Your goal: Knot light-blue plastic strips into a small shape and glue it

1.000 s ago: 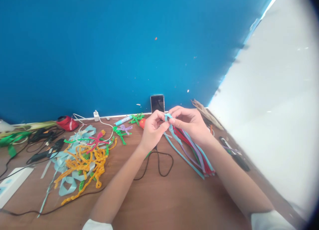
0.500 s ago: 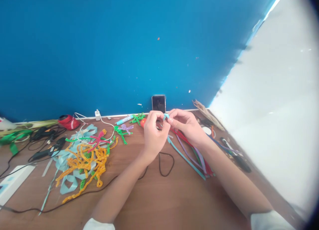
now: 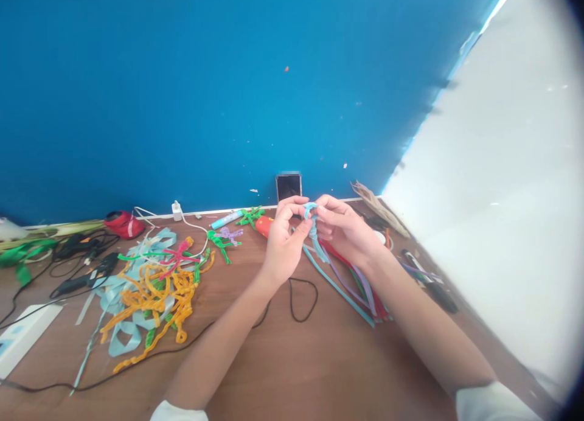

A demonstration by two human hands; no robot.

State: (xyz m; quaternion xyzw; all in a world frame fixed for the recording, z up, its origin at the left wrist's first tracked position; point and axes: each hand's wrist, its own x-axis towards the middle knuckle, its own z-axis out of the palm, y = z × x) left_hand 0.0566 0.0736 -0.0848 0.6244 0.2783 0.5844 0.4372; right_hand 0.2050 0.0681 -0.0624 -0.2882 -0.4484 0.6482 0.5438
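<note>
A light-blue pipe cleaner point(image 3: 313, 227), bent into a small loop at its top with twisted strands hanging below, is held up between both hands over the table. My left hand point(image 3: 288, 235) pinches the loop's left side between thumb and fingers. On the other side, my right hand point(image 3: 344, 229) grips it with bent fingers, partly hiding the strands. Beneath and beside the right hand lies a bundle of straight pipe cleaners point(image 3: 362, 293) in red, purple, green and light blue, partly covered by that forearm.
A phone point(image 3: 289, 187) leans against the blue wall. At left are a tangle of orange pipe cleaners point(image 3: 168, 293), light-blue ribbon point(image 3: 125, 339), twisted figures point(image 3: 221, 241), black cables and a white power strip point(image 3: 27, 336). A black-handled tool point(image 3: 440, 296) lies at right.
The light-blue loop looks larger, and its twisted strands now show hanging below. My fingers have shifted and the hands have moved slightly apart.
</note>
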